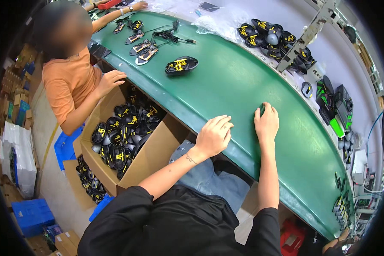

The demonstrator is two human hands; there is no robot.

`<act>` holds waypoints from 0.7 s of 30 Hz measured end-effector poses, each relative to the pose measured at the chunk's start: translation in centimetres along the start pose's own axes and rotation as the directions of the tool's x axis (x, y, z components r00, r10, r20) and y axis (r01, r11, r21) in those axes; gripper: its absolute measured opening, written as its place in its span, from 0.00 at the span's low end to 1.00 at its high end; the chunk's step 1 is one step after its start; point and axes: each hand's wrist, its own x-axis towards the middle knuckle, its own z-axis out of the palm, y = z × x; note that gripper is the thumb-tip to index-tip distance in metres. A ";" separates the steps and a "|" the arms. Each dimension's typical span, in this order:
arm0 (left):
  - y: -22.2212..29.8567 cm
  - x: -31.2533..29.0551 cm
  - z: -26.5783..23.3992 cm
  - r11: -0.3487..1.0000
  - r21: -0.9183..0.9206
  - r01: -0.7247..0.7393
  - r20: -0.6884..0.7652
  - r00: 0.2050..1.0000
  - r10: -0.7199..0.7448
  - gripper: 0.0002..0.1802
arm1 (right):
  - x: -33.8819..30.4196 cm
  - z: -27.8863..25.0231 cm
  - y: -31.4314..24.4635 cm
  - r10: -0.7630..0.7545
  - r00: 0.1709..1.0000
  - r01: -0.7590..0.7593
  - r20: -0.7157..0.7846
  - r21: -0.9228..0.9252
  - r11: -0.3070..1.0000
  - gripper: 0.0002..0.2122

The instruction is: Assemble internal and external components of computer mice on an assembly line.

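Observation:
My left hand (215, 135) hovers by the near edge of the green table (226, 91), its fingers loosely bent and a little apart, with nothing visible in them. To its right, over the tabletop, my right hand (266, 123) has its thumb held away from the fingers. A small dark patch shows between them; whether it is a thing or shadow is unclear. Farther off on the table lies an open black computer mouse shell (181, 65) with yellow parts inside, apart from both hands.
A cardboard box (151, 155) full of black and yellow mouse shells stands at left below the table. Circuit boards (147, 55) with cables (168, 35) lie at the far end. More shells (271, 36) line the back ledge. A co-worker (72, 79) in orange sits at left.

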 end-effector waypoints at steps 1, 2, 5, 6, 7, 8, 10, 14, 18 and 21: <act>0.1 -0.1 -0.1 1.000 0.006 -0.011 0.013 1.000 0.011 0.07 | 0.0 -0.1 0.0 -0.020 1.000 0.020 -0.009 -0.017 1.000 0.16; -0.1 0.0 -0.1 1.000 0.005 -0.011 0.006 1.000 0.011 0.07 | 0.1 -0.1 -0.1 -0.038 0.999 0.037 -0.017 -0.034 0.999 0.15; -0.2 -0.1 0.0 1.000 -0.001 -0.025 -0.011 1.000 0.025 0.07 | 0.6 -0.1 -0.6 -0.049 0.999 0.048 -0.012 -0.055 0.997 0.14; -0.1 0.0 0.0 1.000 0.001 -0.028 -0.010 1.000 0.028 0.07 | 0.9 0.0 -0.7 -0.046 0.999 0.045 -0.014 -0.059 0.997 0.14; -0.1 0.1 0.0 0.999 0.003 -0.032 -0.008 0.999 0.032 0.07 | 1.2 0.2 -0.7 -0.027 1.000 0.028 0.016 -0.096 0.995 0.14; -0.1 0.1 0.1 0.999 -0.002 -0.035 -0.007 0.999 0.035 0.07 | 1.3 0.3 -0.8 -0.005 0.999 0.011 0.045 -0.133 0.991 0.14; -0.3 0.1 0.1 0.999 0.002 -0.045 -0.002 0.999 0.045 0.07 | 1.5 0.7 -1.2 0.002 0.999 0.005 0.049 -0.144 0.990 0.14; -0.3 -0.1 -0.1 0.999 0.009 -0.048 0.016 0.999 0.048 0.07 | 1.3 1.6 -1.2 -0.073 0.997 0.072 -0.037 -0.038 0.997 0.15; -0.2 0.0 0.0 0.999 -0.009 -0.050 0.006 0.999 0.050 0.07 | 0.8 1.4 -1.8 -0.146 0.986 0.151 -0.082 0.061 0.987 0.15; -0.1 0.0 0.1 0.998 -0.009 -0.055 0.007 0.998 0.056 0.06 | 0.6 0.7 -2.4 -0.252 0.961 0.269 -0.112 0.172 0.948 0.16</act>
